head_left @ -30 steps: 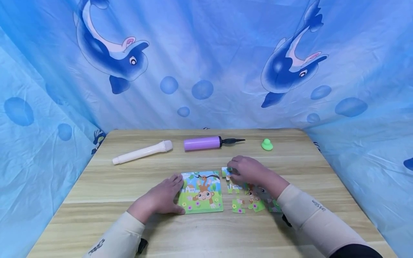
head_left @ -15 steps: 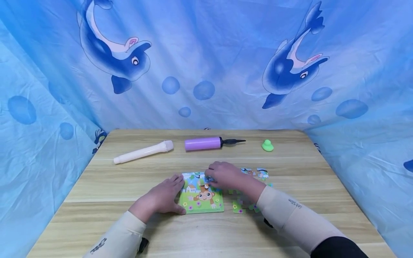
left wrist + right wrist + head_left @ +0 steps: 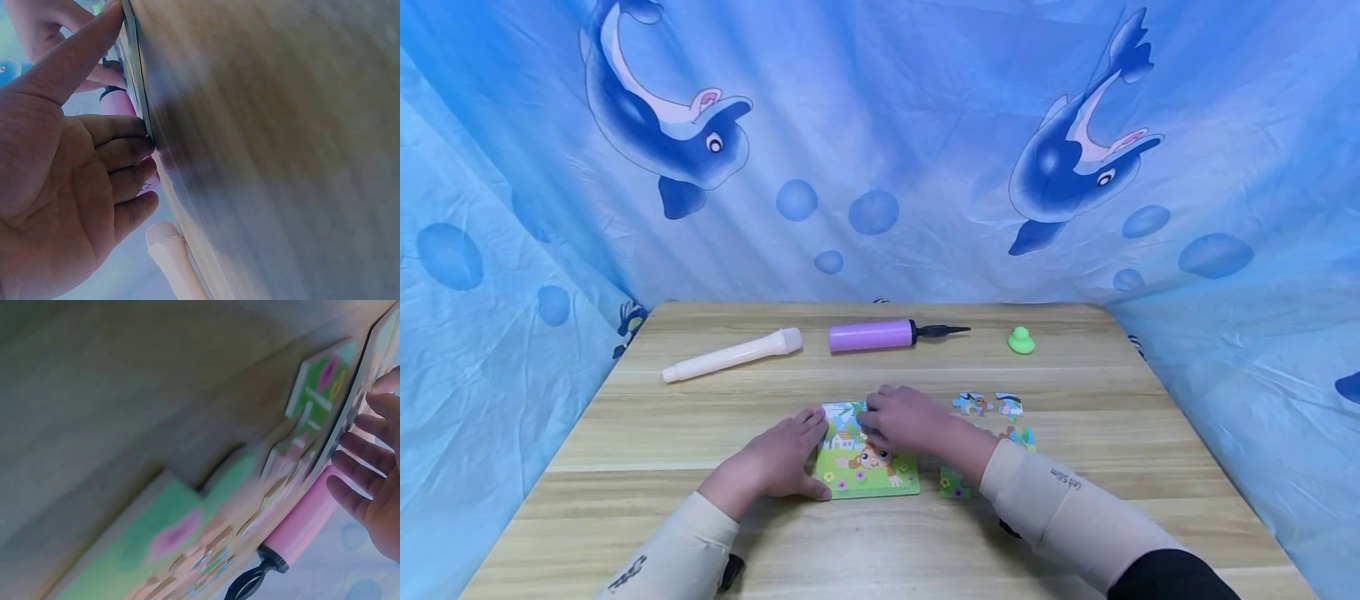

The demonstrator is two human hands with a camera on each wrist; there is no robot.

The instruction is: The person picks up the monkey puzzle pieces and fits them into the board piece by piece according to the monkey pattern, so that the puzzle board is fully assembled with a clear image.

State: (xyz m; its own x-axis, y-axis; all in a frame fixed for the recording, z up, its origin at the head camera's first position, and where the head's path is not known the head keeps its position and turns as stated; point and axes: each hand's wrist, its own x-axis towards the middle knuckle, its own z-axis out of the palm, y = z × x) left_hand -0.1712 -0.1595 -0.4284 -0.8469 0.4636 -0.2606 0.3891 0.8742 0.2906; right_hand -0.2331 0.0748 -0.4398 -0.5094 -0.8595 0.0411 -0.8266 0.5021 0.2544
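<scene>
On the bench (image 3: 850, 554) lies a square, monkey-printed puzzle board (image 3: 865, 480), green below and blue above. The left hand (image 3: 784, 454) touches its left edge, thumb and fingers apart; the right hand (image 3: 904, 421) partly covers it, fingers' grip impossible to tell.

- Desk (image 3: 880, 554): pale, wood-grained top.
- Far left: white microphone (image 3: 732, 356), lying aslant.
- Far middle: purple pump (image 3: 871, 336) on its side, black nozzle pointing right.
- Far right: small green toy (image 3: 1021, 341).
- Centre: puzzle board (image 3: 868, 483), flat, monkey picture up.
- Right of board: loose puzzle pieces (image 3: 955, 483), partly hidden.
</scene>
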